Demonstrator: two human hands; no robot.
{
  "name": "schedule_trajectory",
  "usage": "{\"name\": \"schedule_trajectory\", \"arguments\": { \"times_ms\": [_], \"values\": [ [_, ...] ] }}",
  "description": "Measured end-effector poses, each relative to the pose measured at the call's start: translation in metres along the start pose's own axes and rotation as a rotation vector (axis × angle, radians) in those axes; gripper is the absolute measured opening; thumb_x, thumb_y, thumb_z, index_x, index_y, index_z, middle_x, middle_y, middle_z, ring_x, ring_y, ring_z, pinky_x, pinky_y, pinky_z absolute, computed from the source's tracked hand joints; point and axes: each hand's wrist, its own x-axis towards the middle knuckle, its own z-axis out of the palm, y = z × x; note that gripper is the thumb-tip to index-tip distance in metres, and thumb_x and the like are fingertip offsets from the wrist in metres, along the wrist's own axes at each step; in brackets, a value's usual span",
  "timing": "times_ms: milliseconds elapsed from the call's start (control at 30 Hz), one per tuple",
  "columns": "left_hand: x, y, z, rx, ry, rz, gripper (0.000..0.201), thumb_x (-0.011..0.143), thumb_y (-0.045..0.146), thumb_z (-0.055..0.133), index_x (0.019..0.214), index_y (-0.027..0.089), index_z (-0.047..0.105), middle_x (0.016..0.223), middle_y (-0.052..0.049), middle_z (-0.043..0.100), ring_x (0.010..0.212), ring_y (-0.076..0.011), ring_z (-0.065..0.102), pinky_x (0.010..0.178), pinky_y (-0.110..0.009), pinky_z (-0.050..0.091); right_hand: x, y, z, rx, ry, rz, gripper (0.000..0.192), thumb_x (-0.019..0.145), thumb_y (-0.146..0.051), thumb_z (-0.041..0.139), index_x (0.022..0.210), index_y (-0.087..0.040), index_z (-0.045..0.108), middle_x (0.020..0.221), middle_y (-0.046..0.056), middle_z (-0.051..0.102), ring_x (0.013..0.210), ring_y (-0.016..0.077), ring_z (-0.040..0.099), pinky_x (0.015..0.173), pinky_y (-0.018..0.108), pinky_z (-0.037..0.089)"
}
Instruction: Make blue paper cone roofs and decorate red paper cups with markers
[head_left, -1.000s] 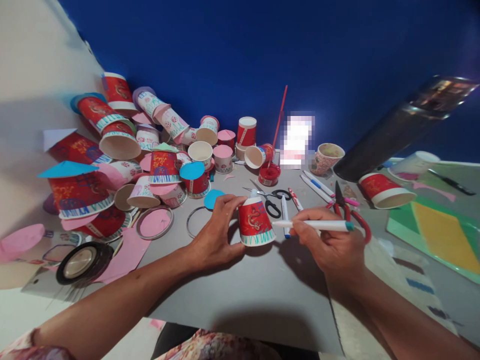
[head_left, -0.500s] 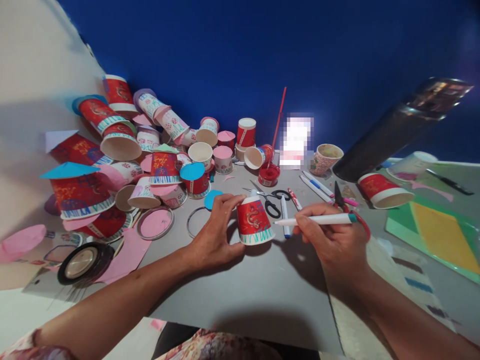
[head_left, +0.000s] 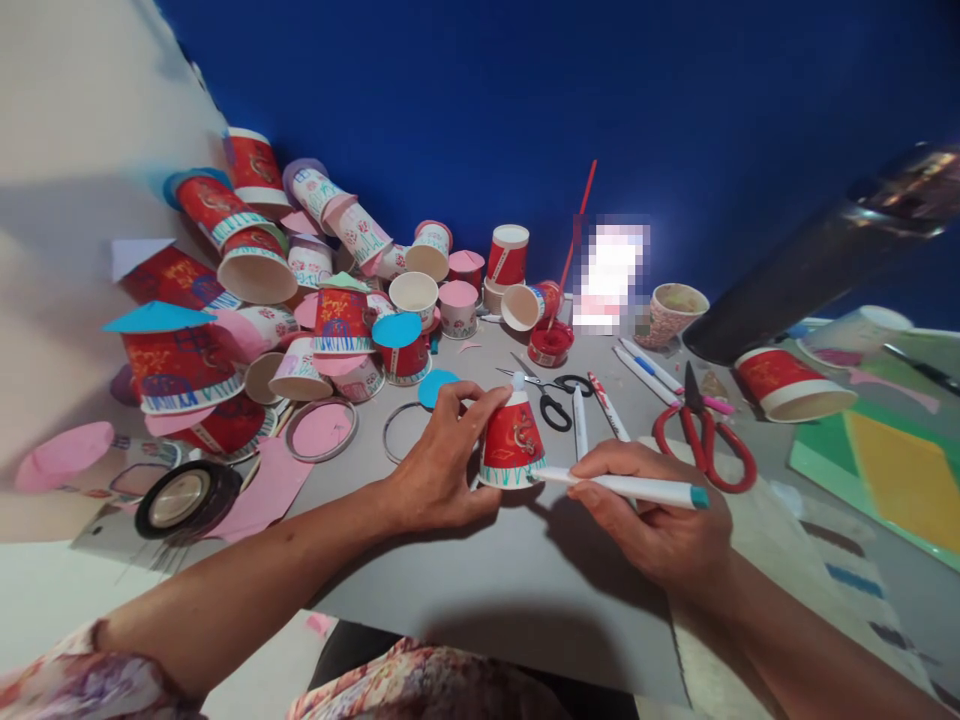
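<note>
My left hand [head_left: 446,460] grips a small red paper cup [head_left: 512,445], upside down and slightly tilted, between thumb and fingers. The cup has a gold dragon print and green grass-like strokes around its white lower band. In my right hand [head_left: 660,510] is a white marker [head_left: 637,487] with a green end, held like a pen. Its tip meets the cup's lower right edge, at the green strokes. Just behind the cup lie black-handled scissors [head_left: 556,413] and another white marker [head_left: 580,422]. Red-handled scissors [head_left: 705,440] rest beyond my right hand.
Decorated paper cups [head_left: 180,365] pile up at the left against the wall. Tape rings [head_left: 322,432] and a dark round reel [head_left: 176,497] lie in front of them. A red pot [head_left: 551,345] holds a stick. At right stand a black bottle [head_left: 780,270] and green folders [head_left: 847,465].
The marker tip has moved left and down from beside the cup onto its lower edge. My right hand has shifted lower, uncovering more of the red-handled scissors. The whole view has shifted slightly.
</note>
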Motion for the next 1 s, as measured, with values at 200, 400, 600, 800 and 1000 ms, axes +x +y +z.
{"name": "schedule_trajectory", "arguments": {
  "times_ms": [200, 400, 600, 800, 1000],
  "values": [
    [0.0, 0.002, 0.001, 0.024, -0.004, 0.023, 0.096, 0.071, 0.025, 0.073, 0.153, 0.023, 0.025, 0.134, -0.015, 0.032, 0.131, -0.0332, 0.038, 0.102, -0.047, 0.052, 0.0, 0.005, 0.004, -0.006, -0.003, 0.041, 0.005, 0.092, -0.019, 0.065, 0.09, -0.021, 0.069, 0.076, 0.0, 0.074, 0.057, 0.0119, 0.066, 0.052, 0.022, 0.051],
    [0.001, 0.002, 0.001, 0.059, 0.009, 0.038, 0.095, 0.071, 0.025, 0.073, 0.153, 0.022, 0.024, 0.133, -0.015, 0.033, 0.131, -0.0329, 0.037, 0.105, -0.049, 0.049, -0.001, 0.005, 0.002, 0.013, 0.031, 0.087, 0.005, 0.092, -0.019, 0.066, 0.089, -0.022, 0.07, 0.074, 0.0, 0.073, 0.052, 0.0111, 0.063, 0.046, 0.021, 0.047],
    [0.0, 0.004, 0.0, 0.105, 0.013, 0.063, 0.096, 0.074, 0.032, 0.074, 0.154, 0.022, 0.023, 0.133, -0.016, 0.035, 0.131, -0.0337, 0.038, 0.107, -0.051, 0.045, 0.0, -0.002, 0.001, -0.021, -0.032, -0.026, 0.004, 0.091, -0.019, 0.066, 0.089, -0.021, 0.068, 0.073, 0.002, 0.074, 0.057, 0.0144, 0.067, 0.053, 0.025, 0.051],
    [-0.003, 0.005, 0.0, 0.162, 0.031, 0.091, 0.094, 0.079, 0.04, 0.071, 0.156, 0.023, 0.02, 0.138, -0.017, 0.038, 0.131, -0.0351, 0.04, 0.108, -0.054, 0.041, 0.001, -0.005, 0.003, -0.029, -0.05, -0.111, 0.004, 0.091, -0.018, 0.065, 0.093, -0.021, 0.066, 0.075, 0.002, 0.075, 0.061, 0.0144, 0.069, 0.057, 0.024, 0.053],
    [-0.003, 0.006, 0.0, 0.203, 0.039, 0.106, 0.092, 0.076, 0.035, 0.071, 0.154, 0.023, 0.024, 0.137, -0.017, 0.041, 0.127, -0.0345, 0.043, 0.106, -0.052, 0.041, 0.004, -0.004, 0.004, -0.071, -0.083, -0.108, 0.007, 0.093, -0.02, 0.063, 0.091, -0.021, 0.069, 0.074, 0.003, 0.075, 0.061, 0.0157, 0.07, 0.055, 0.025, 0.053]
  ]
}}
